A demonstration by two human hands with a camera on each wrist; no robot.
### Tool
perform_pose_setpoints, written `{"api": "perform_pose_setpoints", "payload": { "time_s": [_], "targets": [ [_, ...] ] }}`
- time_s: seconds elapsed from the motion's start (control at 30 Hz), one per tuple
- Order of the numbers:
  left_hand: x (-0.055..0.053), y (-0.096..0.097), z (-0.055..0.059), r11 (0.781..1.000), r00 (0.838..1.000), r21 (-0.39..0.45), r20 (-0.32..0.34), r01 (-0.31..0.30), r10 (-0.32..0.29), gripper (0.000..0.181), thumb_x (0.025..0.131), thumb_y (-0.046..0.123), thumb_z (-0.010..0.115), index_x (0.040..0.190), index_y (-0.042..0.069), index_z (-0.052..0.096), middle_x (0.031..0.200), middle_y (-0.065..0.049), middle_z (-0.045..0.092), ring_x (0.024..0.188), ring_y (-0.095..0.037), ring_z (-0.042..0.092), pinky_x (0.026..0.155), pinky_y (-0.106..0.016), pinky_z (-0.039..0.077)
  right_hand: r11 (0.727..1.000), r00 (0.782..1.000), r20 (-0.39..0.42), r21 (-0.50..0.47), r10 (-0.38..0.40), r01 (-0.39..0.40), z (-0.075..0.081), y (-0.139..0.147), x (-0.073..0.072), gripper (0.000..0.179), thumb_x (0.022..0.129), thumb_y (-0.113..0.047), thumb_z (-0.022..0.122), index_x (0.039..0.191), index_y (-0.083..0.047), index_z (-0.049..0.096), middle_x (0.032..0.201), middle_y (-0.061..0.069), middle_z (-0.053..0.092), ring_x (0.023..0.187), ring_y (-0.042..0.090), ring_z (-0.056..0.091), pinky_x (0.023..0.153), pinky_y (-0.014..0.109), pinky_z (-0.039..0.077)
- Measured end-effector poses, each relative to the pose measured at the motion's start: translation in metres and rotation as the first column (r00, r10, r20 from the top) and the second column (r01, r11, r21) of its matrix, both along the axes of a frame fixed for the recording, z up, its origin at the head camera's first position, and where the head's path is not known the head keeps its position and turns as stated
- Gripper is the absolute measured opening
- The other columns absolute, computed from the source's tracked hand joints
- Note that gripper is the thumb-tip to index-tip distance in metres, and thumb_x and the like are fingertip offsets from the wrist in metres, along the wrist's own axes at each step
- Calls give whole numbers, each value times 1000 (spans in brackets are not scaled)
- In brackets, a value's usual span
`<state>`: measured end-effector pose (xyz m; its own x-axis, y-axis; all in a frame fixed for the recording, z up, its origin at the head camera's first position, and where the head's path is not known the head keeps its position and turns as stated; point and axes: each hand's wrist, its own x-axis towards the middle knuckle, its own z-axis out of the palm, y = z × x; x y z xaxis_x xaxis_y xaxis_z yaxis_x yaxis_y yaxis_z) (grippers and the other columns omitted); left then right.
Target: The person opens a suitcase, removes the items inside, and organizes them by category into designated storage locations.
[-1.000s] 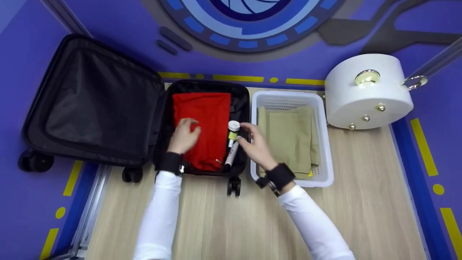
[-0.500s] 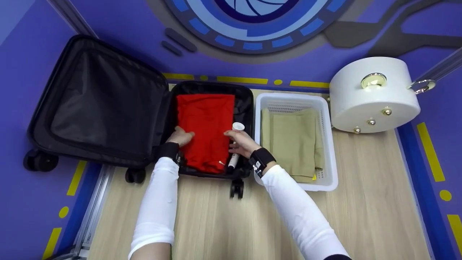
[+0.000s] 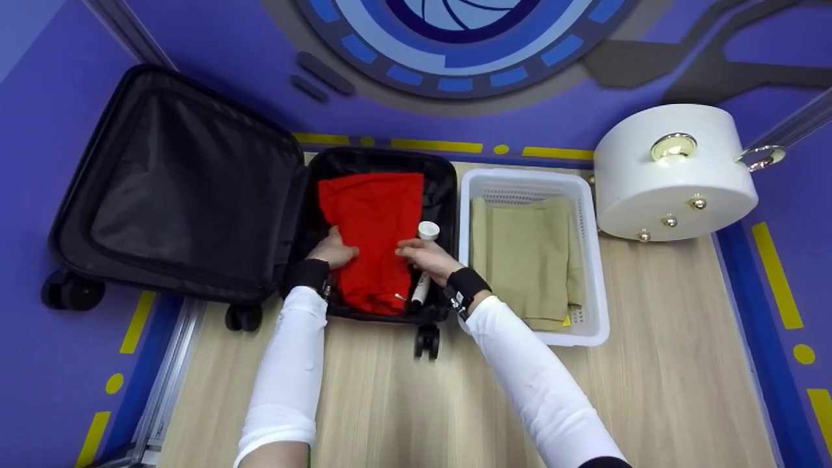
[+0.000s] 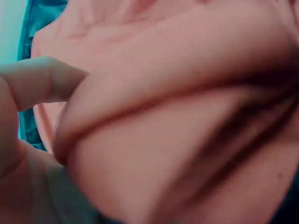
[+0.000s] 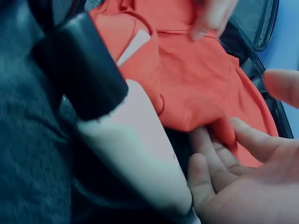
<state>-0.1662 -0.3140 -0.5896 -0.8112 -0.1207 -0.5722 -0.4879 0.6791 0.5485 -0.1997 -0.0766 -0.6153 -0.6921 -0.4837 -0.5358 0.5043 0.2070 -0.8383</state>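
The left hand (image 3: 331,252) and the right hand (image 3: 434,259) pinched opposite edges of the red cloth (image 3: 376,221), which lay in the black suitcase (image 3: 383,153); perhaps an uneven pull could loosen its folds or knock the white tube (image 5: 135,144) beside it

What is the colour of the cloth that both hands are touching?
The cloth is red, as seen best in the head view.

Suitcase base (image 3: 383,153), cloth (image 3: 380,227) inside it, tube (image 3: 421,290) within its right side, lid (image 3: 188,195) at its left, basket (image 3: 595,279) just to its right, case (image 3: 673,175) farther right.
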Motion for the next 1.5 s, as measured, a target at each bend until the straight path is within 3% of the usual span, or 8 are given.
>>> {"api": "perform_pose_setpoints", "payload": {
  "time_s": [0.17,0.3,0.5,0.87,1.03,1.13,1.3,1.5],
  "targets": [
    [-8,10,15,1000,993,13,-115,1,0,90,95,26,55,167,7,4,155,-31,44,137,-42,50,116,-47,36,993,986,-122,18,-112,115,9,0,3,45,96,-12,70,136,5,61,117,12,69,87,13,57,70,23,46],
    [-13,17,34,1000,972,8,-236,5,-3,77,93,19,54,166,17,27,156,-21,48,129,-37,55,112,-46,39,967,930,-277,14,-241,255,20,0,3,37,91,-9,77,124,4,67,103,6,64,89,14,53,72,21,43],
    [-8,34,60,997,920,76,-389,-13,42,62,93,14,52,155,12,49,158,-16,48,151,-37,35,122,-45,28,912,871,-275,-68,-406,404,35,13,1,29,85,4,63,113,0,66,97,4,58,88,17,51,76,24,41],
    [13,95,72,976,775,215,-623,40,106,68,87,8,54,155,11,49,163,-32,29,155,-38,25,122,-44,29,917,893,-245,-233,-378,324,69,94,2,65,90,8,58,152,-8,52,160,5,48,127,18,50,96,22,43],
    [18,133,65,968,720,229,-688,103,86,75,85,10,56,159,14,43,166,-31,20,153,-38,28,112,-46,41,929,811,-454,-157,-368,334,77,130,9,66,94,-3,74,154,-11,50,163,7,42,146,20,42,116,30,36],
    [19,152,59,965,717,219,-695,145,50,79,86,13,58,162,16,38,167,-33,17,151,-43,31,106,-49,46,925,728,-578,-150,-369,350,73,149,12,66,92,5,72,153,-5,50,164,12,39,151,23,36,121,32,30],
    [19,178,47,953,753,182,-655,243,-67,88,88,18,65,166,19,26,166,-36,14,137,-50,49,98,-51,52,903,629,-663,-184,-405,388,58,183,20,67,90,15,65,153,1,48,165,17,36,153,28,31,120,25,27],
    [17,201,28,929,788,133,-579,346,-211,94,89,18,66,168,22,16,170,-28,12,109,-40,67,71,-40,56,890,627,-672,-111,-395,442,34,211,30,69,91,17,60,156,-2,44,167,15,35,156,27,26,121,22,23]
  ]
}}
